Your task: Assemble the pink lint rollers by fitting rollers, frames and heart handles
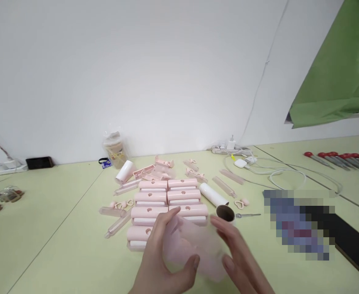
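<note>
Over the near edge of the table, my left hand [167, 257] is curled around a pale pink translucent piece [194, 249], thumb in front and fingers behind. My right hand [239, 253] is at the piece's right side, blurred, its fingers bent and thumb apart from them; whether it touches the piece is unclear. Behind the hands, pink cases [184, 195] with white rolls inside lie in two columns. One white roll [212, 196] lies right of them, and another roll [225, 213] shows its hollow end near my right hand.
Clear tubes, heart-shaped clips [239, 204] and pink frames [144, 171] surround the cases. A screwdriver [250, 214] lies to the right, with cables and a power strip [219, 150] behind. Red-handled tools [335, 157] are far right; a phone [40, 163] is far left.
</note>
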The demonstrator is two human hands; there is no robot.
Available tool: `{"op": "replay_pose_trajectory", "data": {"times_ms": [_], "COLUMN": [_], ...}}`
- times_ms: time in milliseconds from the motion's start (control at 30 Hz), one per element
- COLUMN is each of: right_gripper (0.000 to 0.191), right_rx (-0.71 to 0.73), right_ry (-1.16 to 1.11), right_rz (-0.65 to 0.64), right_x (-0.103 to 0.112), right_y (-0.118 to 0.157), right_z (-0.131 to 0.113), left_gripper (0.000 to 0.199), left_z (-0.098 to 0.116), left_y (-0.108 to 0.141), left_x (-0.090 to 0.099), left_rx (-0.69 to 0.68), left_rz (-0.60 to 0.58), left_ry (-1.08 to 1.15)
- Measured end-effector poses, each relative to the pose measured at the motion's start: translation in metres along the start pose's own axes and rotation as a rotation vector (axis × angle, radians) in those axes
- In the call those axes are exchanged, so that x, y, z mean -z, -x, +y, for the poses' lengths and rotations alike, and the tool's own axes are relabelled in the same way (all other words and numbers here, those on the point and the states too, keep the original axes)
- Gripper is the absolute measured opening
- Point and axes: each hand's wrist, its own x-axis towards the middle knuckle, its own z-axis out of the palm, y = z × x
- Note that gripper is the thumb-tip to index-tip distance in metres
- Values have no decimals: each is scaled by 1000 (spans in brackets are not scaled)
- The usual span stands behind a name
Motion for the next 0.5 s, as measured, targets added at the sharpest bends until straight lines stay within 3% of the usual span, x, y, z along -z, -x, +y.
{"op": "replay_pose_trajectory", "data": {"times_ms": [100,167,233,300,500], "right_gripper": [46,45,42,39,22], "right_rx": [-368,-595,-763,-826,-761], "right_ry": [-452,-755,-941,-988,-920], "right_rz": [-186,-294,-350,-346,-212], "right_x": [-20,-28,-33,-36,-34], "right_y": [-14,-20,-22,-21,-15], "right_z": [3,10,19,28,39], "left_gripper": [45,31,30,40,47], "left_z": [18,28,34,37,39], "left_y": [-25,-42,-55,-63,-62], "left_x": [2,-2,-7,-9,2], "left_rx": [85,180,255,291,304], "left_rz": [-168,-225,-261,-273,-244], "left_ry": [-159,-306,-450,-545,-543]}}
